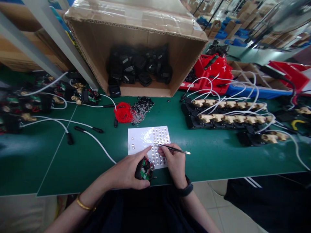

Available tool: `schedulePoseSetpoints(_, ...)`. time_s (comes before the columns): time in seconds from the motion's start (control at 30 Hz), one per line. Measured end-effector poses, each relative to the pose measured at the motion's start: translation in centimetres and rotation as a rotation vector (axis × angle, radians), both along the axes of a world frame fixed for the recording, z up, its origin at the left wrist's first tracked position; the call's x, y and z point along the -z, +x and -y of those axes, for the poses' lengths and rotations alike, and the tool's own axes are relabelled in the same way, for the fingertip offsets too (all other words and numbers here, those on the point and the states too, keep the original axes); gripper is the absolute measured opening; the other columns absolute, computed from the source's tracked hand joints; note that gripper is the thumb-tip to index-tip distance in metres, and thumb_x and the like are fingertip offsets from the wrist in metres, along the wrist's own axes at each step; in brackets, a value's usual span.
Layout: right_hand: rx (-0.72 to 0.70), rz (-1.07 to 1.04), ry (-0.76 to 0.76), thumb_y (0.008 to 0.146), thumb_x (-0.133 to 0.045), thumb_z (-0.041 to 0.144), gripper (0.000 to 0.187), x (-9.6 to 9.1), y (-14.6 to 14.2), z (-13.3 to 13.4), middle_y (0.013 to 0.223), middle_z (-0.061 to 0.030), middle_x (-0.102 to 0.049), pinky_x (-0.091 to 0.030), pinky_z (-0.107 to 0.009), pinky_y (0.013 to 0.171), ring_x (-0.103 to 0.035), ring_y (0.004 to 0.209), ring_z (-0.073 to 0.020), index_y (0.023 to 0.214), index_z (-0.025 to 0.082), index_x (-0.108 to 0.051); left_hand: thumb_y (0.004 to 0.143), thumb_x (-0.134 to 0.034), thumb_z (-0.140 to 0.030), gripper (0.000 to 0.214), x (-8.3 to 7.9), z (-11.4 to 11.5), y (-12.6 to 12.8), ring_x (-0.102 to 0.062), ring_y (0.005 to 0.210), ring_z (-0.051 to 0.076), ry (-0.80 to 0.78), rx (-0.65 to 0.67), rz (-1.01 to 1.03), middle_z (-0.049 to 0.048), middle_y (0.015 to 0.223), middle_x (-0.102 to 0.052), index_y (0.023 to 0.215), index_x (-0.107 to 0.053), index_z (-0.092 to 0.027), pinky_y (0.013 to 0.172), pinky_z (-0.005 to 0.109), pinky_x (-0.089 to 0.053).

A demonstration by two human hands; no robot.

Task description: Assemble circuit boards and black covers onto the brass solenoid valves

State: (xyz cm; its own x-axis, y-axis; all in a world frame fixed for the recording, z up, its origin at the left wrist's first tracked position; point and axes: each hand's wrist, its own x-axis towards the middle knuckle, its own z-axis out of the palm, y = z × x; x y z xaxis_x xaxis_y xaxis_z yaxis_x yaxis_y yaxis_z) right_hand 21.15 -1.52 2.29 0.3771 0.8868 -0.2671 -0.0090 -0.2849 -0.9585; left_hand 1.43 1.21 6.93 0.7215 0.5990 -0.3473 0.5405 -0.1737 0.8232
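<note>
My left hand [128, 171] is wrapped round a black housing with a green circuit board and red wires [145, 170], with its index finger stretched toward the white sheet. Metal tweezers [178, 149] are pinched in my right hand [175, 161]. Their tips are over the white sheet [139, 134], by rows of small round silver discs [160, 132]. A few of these discs lie apart on the sheet's left side. The part of the sheet under my right fingers is hidden.
Behind the sheet lie red wires [123, 112] and a pile of small black-and-silver parts [142, 108]. A cardboard box [136, 24] holds black housings. Brass-fitted units with white cables [223, 118] stand at the right, open assemblies [26, 105] at the left. A red bin [201, 82] is at the back right.
</note>
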Motion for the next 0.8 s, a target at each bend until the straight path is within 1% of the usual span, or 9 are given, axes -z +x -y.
schedulePoseSetpoints(0.07, 0.006, 0.022, 0.004, 0.073, -0.066, 0.041, 0.026, 0.05, -0.06, 0.04, 0.068, -0.0068, -0.069, -0.053, -0.031, 0.058, -0.066, 0.061, -0.0208, 0.077, 0.015, -0.061, 0.064, -0.068, -0.038, 0.098, -0.06, 0.01, 0.03, -0.039, 0.126, 0.028, -0.002, -0.013, 0.016, 0.0075, 0.143, -0.036, 0.142, -0.012, -0.023, 0.104, 0.038, -0.033)
schedulePoseSetpoints(0.13, -0.019, 0.033, 0.007, 0.074, -0.065, 0.042, 0.026, 0.02, -0.02, 0.08, 0.069, -0.007, -0.069, -0.053, -0.031, 0.059, -0.067, 0.062, -0.0212, 0.076, 0.016, -0.061, 0.064, -0.069, -0.038, 0.097, -0.1, 0.01, 0.06, -0.041, 0.125, 0.028, -0.006, -0.022, 0.025, 0.0078, 0.142, -0.038, 0.142, -0.013, -0.023, 0.103, 0.039, -0.034)
schedulePoseSetpoints(0.3, -0.114, 0.025, 0.017, 0.076, -0.064, 0.041, 0.024, -0.41, 0.45, 0.05, 0.069, -0.0067, -0.07, -0.053, -0.03, 0.058, -0.067, 0.064, -0.0216, 0.075, 0.017, -0.06, 0.064, -0.069, -0.037, 0.096, -0.03, -0.1, 0.11, -0.037, 0.128, 0.028, -0.005, -0.007, 0.029, 0.0085, 0.145, -0.031, 0.142, -0.015, -0.023, 0.106, 0.04, -0.031)
schedulePoseSetpoints(0.47, -0.166, 0.079, 0.026, 0.079, -0.061, 0.038, 0.021, -0.51, 0.78, 0.0, 0.068, -0.0062, -0.069, -0.053, -0.03, 0.057, -0.067, 0.064, -0.0215, 0.075, 0.017, -0.058, 0.064, -0.068, -0.035, 0.094, 0.25, -0.04, 0.17, -0.038, 0.127, 0.027, -0.001, -0.019, 0.04, 0.0086, 0.144, -0.033, 0.141, -0.016, -0.022, 0.106, 0.039, -0.03)
schedulePoseSetpoints(0.57, -0.17, 0.094, 0.042, 0.08, -0.06, 0.038, 0.022, -0.23, 0.71, 0.05, 0.069, -0.006, -0.069, -0.052, -0.029, 0.059, -0.067, 0.064, -0.0202, 0.076, 0.017, -0.059, 0.063, -0.07, -0.036, 0.09, 0.42, 0.12, 0.07, -0.04, 0.125, 0.028, -0.001, -0.046, 0.078, 0.0083, 0.142, -0.037, 0.139, -0.024, -0.023, 0.104, 0.04, -0.032)
schedulePoseSetpoints(0.63, -0.151, 0.063, 0.044, 0.079, -0.061, 0.038, 0.022, 0.01, 0.54, 0.1, 0.07, -0.0053, -0.069, -0.052, -0.028, 0.06, -0.067, 0.065, -0.0195, 0.079, 0.017, -0.058, 0.061, -0.072, -0.037, 0.08, 0.33, 0.24, -0.1, -0.043, 0.122, 0.028, 0.005, -0.096, 0.14, 0.0084, 0.139, -0.041, 0.131, -0.037, -0.022, 0.102, 0.04, -0.035)
schedulePoseSetpoints(0.7, -0.115, 0.005, 0.044, 0.077, -0.064, 0.038, 0.023, 0.22, 0.36, 0.18, 0.069, -0.0042, -0.069, -0.052, -0.028, 0.061, -0.067, 0.066, -0.019, 0.08, 0.017, -0.056, 0.059, -0.074, -0.038, 0.07, 0.05, 0.36, -0.3, -0.043, 0.121, 0.029, 0.049, -0.192, 0.21, 0.0094, 0.136, -0.042, 0.12, -0.047, -0.021, 0.101, 0.04, -0.036)
schedulePoseSetpoints(0.73, -0.096, -0.029, 0.046, 0.076, -0.066, 0.038, 0.024, 0.29, 0.31, 0.24, 0.069, -0.0038, -0.069, -0.053, -0.027, 0.061, -0.068, 0.066, -0.0188, 0.081, 0.018, -0.055, 0.057, -0.076, -0.039, 0.067, -0.12, 0.42, -0.38, -0.041, 0.122, 0.03, 0.086, -0.261, 0.232, 0.0101, 0.135, -0.041, 0.116, -0.048, -0.021, 0.101, 0.04, -0.036)
schedulePoseSetpoints(0.8, -0.073, -0.109, 0.054, 0.073, -0.069, 0.037, 0.026, 0.27, 0.35, 0.38, 0.07, -0.0045, -0.069, -0.053, -0.028, 0.062, -0.068, 0.067, -0.0193, 0.08, 0.017, -0.054, 0.056, -0.078, -0.037, 0.067, -0.3, 0.55, -0.43, -0.036, 0.125, 0.031, 0.165, -0.417, 0.245, 0.0108, 0.135, -0.038, 0.114, -0.048, -0.021, 0.103, 0.041, -0.034)
